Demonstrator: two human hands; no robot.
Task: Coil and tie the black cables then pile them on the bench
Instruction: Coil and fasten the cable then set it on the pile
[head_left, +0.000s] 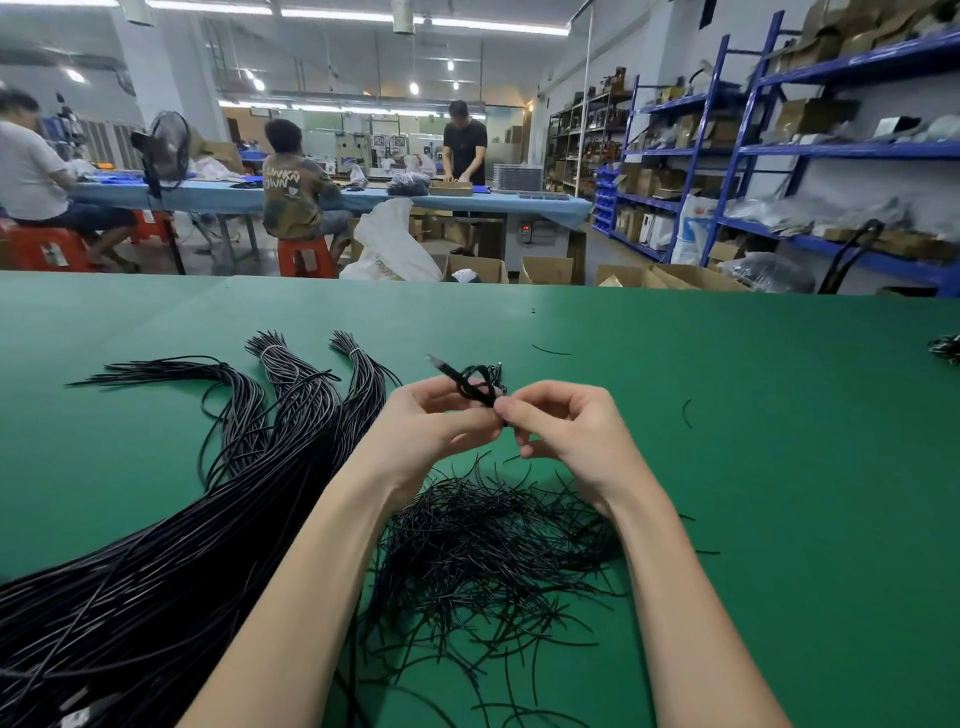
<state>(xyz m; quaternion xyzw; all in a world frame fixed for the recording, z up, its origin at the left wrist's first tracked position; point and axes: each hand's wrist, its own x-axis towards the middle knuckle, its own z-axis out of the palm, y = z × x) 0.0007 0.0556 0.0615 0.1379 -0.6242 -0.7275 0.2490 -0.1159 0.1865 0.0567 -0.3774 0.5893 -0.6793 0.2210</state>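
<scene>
Mid-frame over the green desk (727, 415), your left hand (436, 421) and right hand (566, 426) have fingers pinching a small coiled cable (475, 384).

Workshop hall; white ceiling with long strip lights (332, 11) and round lamps further back; grey floor (613, 249); green table (727, 467) fills the foreground; beyond it a long blue table (208, 196) runs left to right, with a black fan (166, 148) on it; two people sit on red stools (305, 257) at its near side, a third person stands on its far side; blue racks (737, 156) along the right wall hold cartons and bags; open cartons (548, 270) and a white bag (392, 244) on the floor between the tables.
</scene>
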